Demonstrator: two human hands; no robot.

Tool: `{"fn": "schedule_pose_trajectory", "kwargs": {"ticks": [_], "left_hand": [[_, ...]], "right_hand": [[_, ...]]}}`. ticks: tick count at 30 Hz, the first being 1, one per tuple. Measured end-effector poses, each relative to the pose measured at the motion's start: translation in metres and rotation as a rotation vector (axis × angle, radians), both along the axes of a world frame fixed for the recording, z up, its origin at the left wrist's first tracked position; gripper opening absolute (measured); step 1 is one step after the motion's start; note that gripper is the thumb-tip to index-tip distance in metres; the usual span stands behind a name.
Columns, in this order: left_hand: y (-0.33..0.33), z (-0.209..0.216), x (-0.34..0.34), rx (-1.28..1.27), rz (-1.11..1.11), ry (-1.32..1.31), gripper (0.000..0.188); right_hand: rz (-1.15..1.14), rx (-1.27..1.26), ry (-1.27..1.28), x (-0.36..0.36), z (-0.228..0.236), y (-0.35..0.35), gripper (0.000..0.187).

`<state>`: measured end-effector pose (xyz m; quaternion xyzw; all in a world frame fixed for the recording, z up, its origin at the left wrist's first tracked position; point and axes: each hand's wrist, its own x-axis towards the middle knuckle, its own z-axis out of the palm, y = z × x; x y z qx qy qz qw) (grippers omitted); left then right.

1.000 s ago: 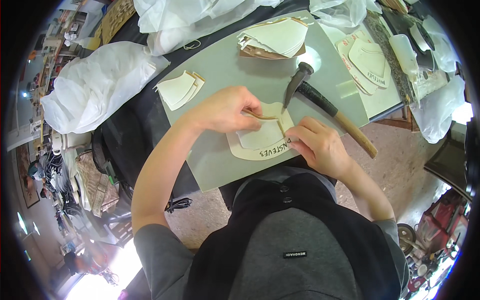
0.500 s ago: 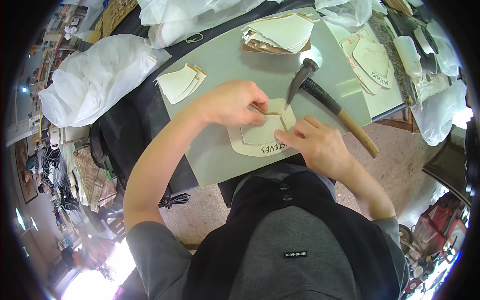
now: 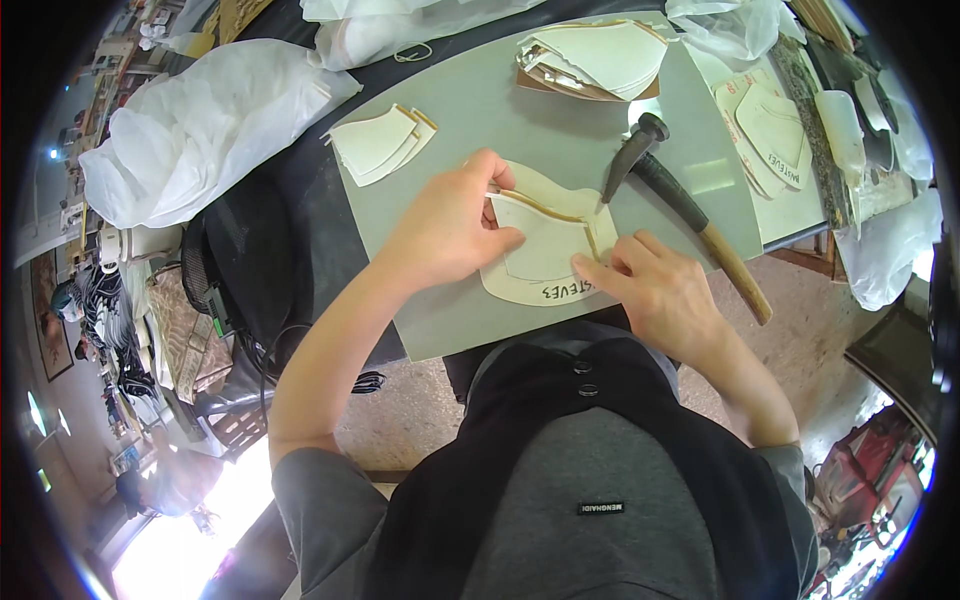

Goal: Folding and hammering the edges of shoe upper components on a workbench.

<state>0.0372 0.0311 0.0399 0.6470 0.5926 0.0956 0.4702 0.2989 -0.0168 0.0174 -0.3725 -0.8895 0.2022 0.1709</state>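
A cream cut piece (image 3: pixel 535 238) with a folded tan edge along its far and right sides lies on a larger rounded cream template (image 3: pixel 553 182) with dark lettering. My left hand (image 3: pixel 452 222) is closed on the piece's far left corner, fingertips at the edge and thumb over its face. At the right edge, my right hand (image 3: pixel 655 292) has its curled fingers and a fingertip against the piece, covering part of the template. Just beyond my right hand a hammer (image 3: pixel 682 200) with a dark head and a black-wrapped wooden handle lies slanted, its pointed end by the template.
A grey board (image 3: pixel 450 320) lies under the work. Small cream pieces (image 3: pixel 375 145) are at the left, and a box (image 3: pixel 590 62) full of similar pieces stands at the far side. More templates (image 3: pixel 770 135) lie right; a white plastic bag (image 3: pixel 200 130) bulges at the left.
My left hand has slid left along the far folded edge to the corner, uncovering most of the piece. My right hand stays at the right edge. The whole view has shifted slightly.
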Motion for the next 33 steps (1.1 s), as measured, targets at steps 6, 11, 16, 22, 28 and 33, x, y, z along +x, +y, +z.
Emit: {"fn": "schedule_pose_trajectory", "kwargs": {"ticks": [6,11,16,22,28,33], "left_hand": [[-0.021,0.000,0.005,0.130,-0.104,0.140,0.039],[-0.038,0.002,0.011,0.142,-0.070,0.158,0.031],[-0.040,0.000,0.012,0.316,-0.109,0.202,0.032],[-0.026,-0.013,0.017,0.491,-0.185,0.038,0.022],[-0.032,-0.038,0.018,0.597,-0.079,-0.095,0.015],[-0.037,-0.054,0.014,0.795,-0.124,-0.125,0.028]], "right_hand": [[0.026,0.007,-0.026,0.002,0.001,0.001,0.051],[-0.008,-0.011,0.040,-0.001,-0.001,0.006,0.052],[0.002,0.025,-0.101,-0.015,0.003,0.011,0.056],[-0.011,0.005,-0.126,-0.015,0.001,0.009,0.057],[-0.029,-0.024,-0.085,-0.014,0.007,0.009,0.055],[-0.003,-0.064,-0.120,-0.016,0.011,0.014,0.051]]}}
